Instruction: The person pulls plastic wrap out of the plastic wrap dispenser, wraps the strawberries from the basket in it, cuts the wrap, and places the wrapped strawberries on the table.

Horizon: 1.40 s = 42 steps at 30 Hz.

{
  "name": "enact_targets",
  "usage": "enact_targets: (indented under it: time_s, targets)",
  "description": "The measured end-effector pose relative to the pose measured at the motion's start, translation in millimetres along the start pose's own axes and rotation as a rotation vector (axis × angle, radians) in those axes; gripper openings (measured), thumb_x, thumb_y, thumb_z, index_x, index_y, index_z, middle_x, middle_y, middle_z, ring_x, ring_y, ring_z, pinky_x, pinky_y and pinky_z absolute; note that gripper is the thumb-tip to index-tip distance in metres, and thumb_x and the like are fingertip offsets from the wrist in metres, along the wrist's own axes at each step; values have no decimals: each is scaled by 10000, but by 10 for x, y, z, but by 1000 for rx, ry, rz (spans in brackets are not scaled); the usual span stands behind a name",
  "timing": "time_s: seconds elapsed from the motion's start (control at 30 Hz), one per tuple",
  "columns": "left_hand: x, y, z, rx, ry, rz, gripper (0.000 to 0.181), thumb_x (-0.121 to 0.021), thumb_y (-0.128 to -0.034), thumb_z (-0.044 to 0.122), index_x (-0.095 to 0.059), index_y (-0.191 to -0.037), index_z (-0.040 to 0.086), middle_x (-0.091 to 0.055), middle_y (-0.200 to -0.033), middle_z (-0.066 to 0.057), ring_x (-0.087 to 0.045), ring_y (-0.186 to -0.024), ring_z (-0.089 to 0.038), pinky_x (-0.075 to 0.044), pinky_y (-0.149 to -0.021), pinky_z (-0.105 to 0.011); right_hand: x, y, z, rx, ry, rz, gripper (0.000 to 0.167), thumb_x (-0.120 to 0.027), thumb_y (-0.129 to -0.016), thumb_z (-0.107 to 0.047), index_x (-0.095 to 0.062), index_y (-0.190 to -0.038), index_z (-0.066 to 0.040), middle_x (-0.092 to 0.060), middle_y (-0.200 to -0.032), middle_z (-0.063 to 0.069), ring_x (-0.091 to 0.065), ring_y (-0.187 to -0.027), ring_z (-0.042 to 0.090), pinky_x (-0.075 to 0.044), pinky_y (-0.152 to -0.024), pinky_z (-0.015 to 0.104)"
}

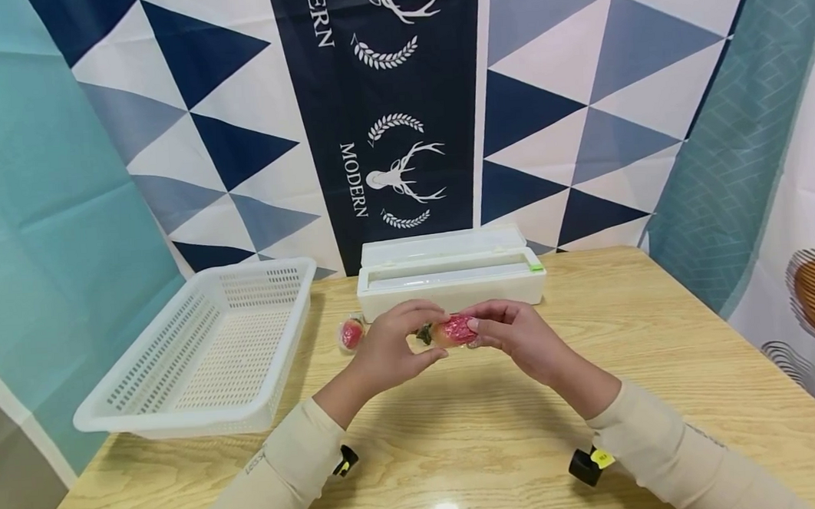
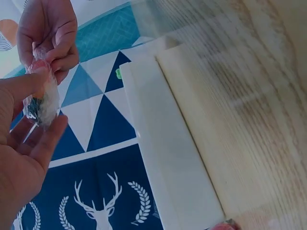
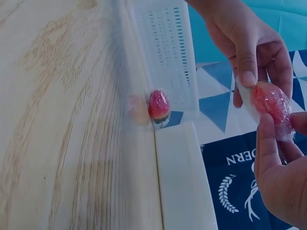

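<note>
A red strawberry (image 1: 454,330) wrapped in clear plastic film is up in the air between both hands, above the table. My left hand (image 1: 393,344) holds its green leafy end between thumb and fingers. At the other end, my right hand (image 1: 522,339) pinches the gathered film with thumb and fingertips. The right wrist view shows the film crinkled and shiny around the strawberry (image 3: 271,101). A second wrapped strawberry (image 1: 352,333) lies on the table, left of my left hand.
On the left stands a white perforated plastic basket (image 1: 260,410). Behind the hands sits a long white film dispenser box (image 1: 451,292) with its lid raised. The wooden table (image 1: 418,454) ends at a patterned cloth backdrop (image 1: 400,116).
</note>
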<state>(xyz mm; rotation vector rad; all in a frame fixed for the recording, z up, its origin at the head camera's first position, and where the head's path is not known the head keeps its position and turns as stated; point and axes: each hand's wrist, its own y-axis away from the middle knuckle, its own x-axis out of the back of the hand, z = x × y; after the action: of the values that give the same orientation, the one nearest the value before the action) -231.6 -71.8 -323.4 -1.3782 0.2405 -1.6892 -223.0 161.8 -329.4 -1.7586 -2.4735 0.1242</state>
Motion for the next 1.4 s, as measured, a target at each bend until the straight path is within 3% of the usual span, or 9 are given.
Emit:
enact_targets:
  time_s: [0.2,0.47,0.63,0.87,1.07,1.27,1.4]
  targets:
    - [-14,28,-7,-24,-35,16,398,-869,-723,100,-717,-1090,71,-679,-1094,-34,-623,-999,-138,-519,-810,-198,-25,-1,9,4,-8,-23,368,-579,-970,-87,-530,-1253,144,-642,-1121,121,-655,-936,181,-527,-879,294]
    - [9,61,-8,21,-41,35,394,-871,-719,100,-715,-1079,63,-671,-1093,-43,-617,-972,-147,-523,-737,-195,19,19,5,27,118,-12,426,-645,-948,-167,-546,-1280,80,-616,-1168,174,-638,-970,265,-545,-843,308]
    - [40,96,-22,96,-71,32,390,-867,-723,92,-709,-1078,51,-668,-1090,-46,-617,-936,-148,-537,-718,-233,66,55,-13,93,331,10,426,-683,-924,-175,-569,-1275,37,-601,-1219,175,-598,-1032,281,-533,-855,286]
    - [117,180,-59,189,-200,56,385,-878,-716,140,-715,-1059,76,-682,-1045,-20,-612,-862,-126,-512,-675,-251,138,86,-17,316,784,-23,491,-755,-864,-199,-573,-1293,-43,-569,-1257,99,-565,-1119,290,-461,-967,495]
    - [176,263,-100,273,-294,58,401,-883,-711,202,-715,-1060,100,-685,-1027,-11,-604,-805,-116,-506,-667,-268,192,107,-16,424,1082,-77,573,-782,-830,-228,-560,-1324,-42,-480,-1382,184,-457,-1253,375,-420,-991,551]
    - [239,359,-154,348,-369,16,414,-878,-714,227,-705,-1067,97,-680,-1009,-24,-626,-821,-143,-526,-687,-307,258,117,35,503,1242,-131,615,-783,-822,-269,-545,-1348,-57,-413,-1448,226,-420,-1292,408,-387,-1006,579]
    - [281,438,-210,393,-425,-13,443,-871,-724,238,-685,-1103,105,-670,-1009,-38,-614,-818,-157,-510,-673,-336,276,120,65,523,1293,-176,624,-760,-841,-314,-536,-1372,-73,-364,-1491,229,-402,-1308,410,-342,-1025,601]
